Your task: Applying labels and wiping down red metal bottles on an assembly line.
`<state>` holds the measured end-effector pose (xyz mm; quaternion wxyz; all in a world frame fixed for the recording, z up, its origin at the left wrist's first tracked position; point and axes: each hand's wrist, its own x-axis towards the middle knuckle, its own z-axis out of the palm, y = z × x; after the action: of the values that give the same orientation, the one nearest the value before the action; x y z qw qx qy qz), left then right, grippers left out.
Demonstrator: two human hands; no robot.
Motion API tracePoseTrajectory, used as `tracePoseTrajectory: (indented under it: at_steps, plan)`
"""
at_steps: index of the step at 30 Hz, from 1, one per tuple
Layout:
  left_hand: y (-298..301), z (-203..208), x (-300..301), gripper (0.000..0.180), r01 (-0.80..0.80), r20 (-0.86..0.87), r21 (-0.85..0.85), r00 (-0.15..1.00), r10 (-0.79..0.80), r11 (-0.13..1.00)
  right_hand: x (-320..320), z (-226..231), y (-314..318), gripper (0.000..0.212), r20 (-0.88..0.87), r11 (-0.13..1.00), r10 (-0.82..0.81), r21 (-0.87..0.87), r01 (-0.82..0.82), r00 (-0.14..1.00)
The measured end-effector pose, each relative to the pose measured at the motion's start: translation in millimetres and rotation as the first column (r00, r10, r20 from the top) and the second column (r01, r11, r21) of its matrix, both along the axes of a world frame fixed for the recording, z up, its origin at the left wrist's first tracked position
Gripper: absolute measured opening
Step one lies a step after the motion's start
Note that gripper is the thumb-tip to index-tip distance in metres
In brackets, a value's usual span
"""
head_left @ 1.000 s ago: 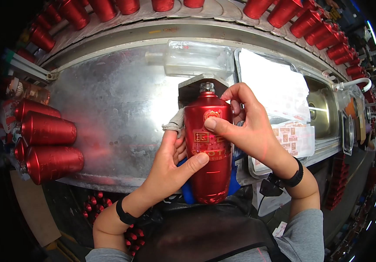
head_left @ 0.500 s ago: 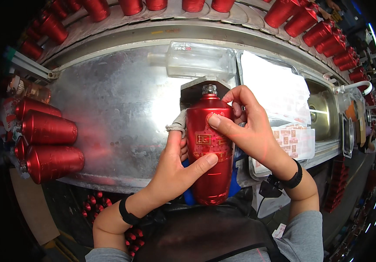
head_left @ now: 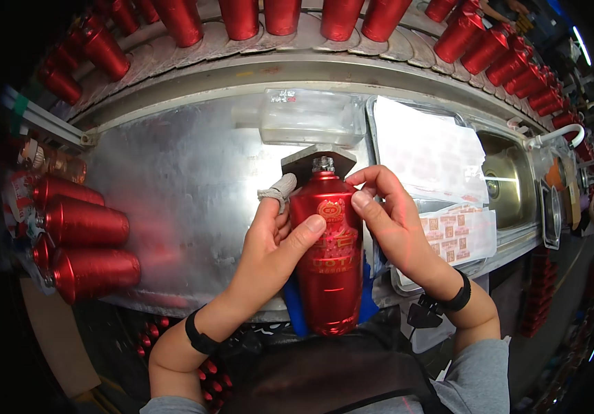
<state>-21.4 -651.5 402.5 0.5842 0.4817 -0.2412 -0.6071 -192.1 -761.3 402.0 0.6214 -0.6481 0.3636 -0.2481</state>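
A glossy red glass bottle (head_left: 327,276) with gold markings and a bare clear neck lies in front of me, its neck pointing away. My left hand (head_left: 266,238) grips its left side, thumb laid across the front and the other fingers partly hidden. One of those fingers wears a whitish cloth wrap (head_left: 279,190). At the bottle's right shoulder is my right hand (head_left: 400,231), thumb and index finger bent against the edge. Behind the neck sits a dark angled metal block (head_left: 304,163). Blue material (head_left: 295,300) shows under the bottle.
Several red bottles (head_left: 93,222) lie at the left of the metal bench (head_left: 173,165). A clear bottle (head_left: 311,119) lies farther back. To the right are white sheets (head_left: 428,148), a sheet of small decals (head_left: 452,234) and a sink (head_left: 500,169). Red bottles line the conveyor (head_left: 297,48) beyond.
My right thumb has gone from the bottle's front to its right edge. The left thumb sits higher on the bottle. The bottle's printed front has turned slightly, and the conveyor bottles have shifted.
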Motion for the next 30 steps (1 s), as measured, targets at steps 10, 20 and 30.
tracePoseTrajectory:
  at_steps: [10,20,30]
  plan:
    - [-9.9,-2.2,4.7,0.062,-0.03,0.082,0.022,0.996,0.028,0.999,7.6,3.7,5.1,0.053,-0.151,0.987,0.012,-0.155,-0.036,0.988]
    - [-8.1,-5.9,3.6,0.056,-0.066,0.016,-0.008,0.998,0.066,0.998,8.8,15.0,-1.0,0.044,-0.058,0.997,0.037,0.071,-0.033,0.998]
    - [-6.4,-6.7,-0.9,0.063,-0.038,0.042,0.016,0.998,0.038,0.999,11.4,10.3,-3.5,0.041,-0.127,0.999,-0.004,-0.052,-0.002,0.992]
